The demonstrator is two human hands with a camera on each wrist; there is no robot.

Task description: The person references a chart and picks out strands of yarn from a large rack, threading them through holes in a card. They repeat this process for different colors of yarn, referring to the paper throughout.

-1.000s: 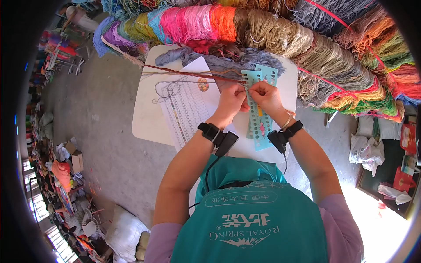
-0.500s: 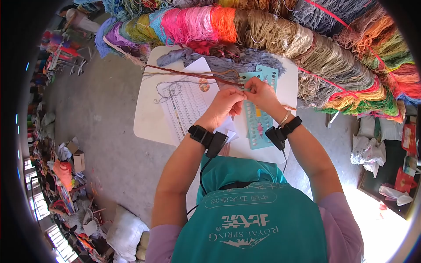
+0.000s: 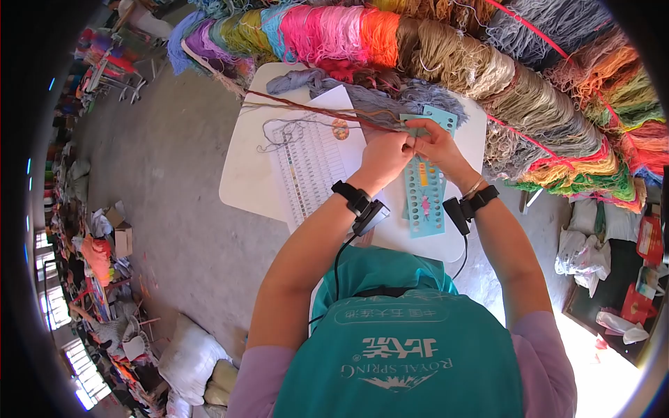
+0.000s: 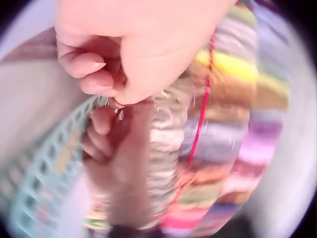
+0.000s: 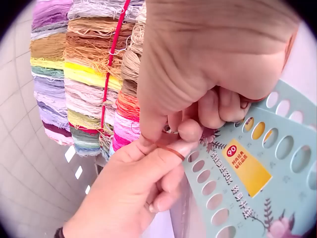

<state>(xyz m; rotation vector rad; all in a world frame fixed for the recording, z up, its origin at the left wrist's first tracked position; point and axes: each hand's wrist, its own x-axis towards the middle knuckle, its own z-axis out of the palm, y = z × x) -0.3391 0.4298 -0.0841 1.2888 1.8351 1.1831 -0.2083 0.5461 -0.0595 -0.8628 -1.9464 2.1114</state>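
Note:
In the head view my left hand [image 3: 385, 161] and right hand [image 3: 442, 150] meet fingertip to fingertip over the top of a light-blue thread card [image 3: 425, 202] with holes along its edges. A thin reddish-brown thread [image 5: 171, 150] crosses my left thumb and runs to the right fingertips; both hands pinch it. The card's yellow label [image 5: 248, 168] shows below my curled right fingers in the right wrist view. A second blue card [image 3: 446, 117] lies behind the first. Long dark-red and brown strands [image 3: 313, 106] stretch left from the card's top. Fingers hide the threaded holes.
Under the strands lies a printed chart [image 3: 317, 164] on the white table [image 3: 244, 171], with a loose grey thread [image 3: 268, 125] over it. Grey-blue yarn [image 3: 348, 87] lies at the table's far edge. Thick rows of coloured skeins [image 3: 446, 52] hang beyond it.
The hands, slightly apart a second ago, came together at the card's top. The left hand has since turned so its back faces up. The head view has shifted a little.

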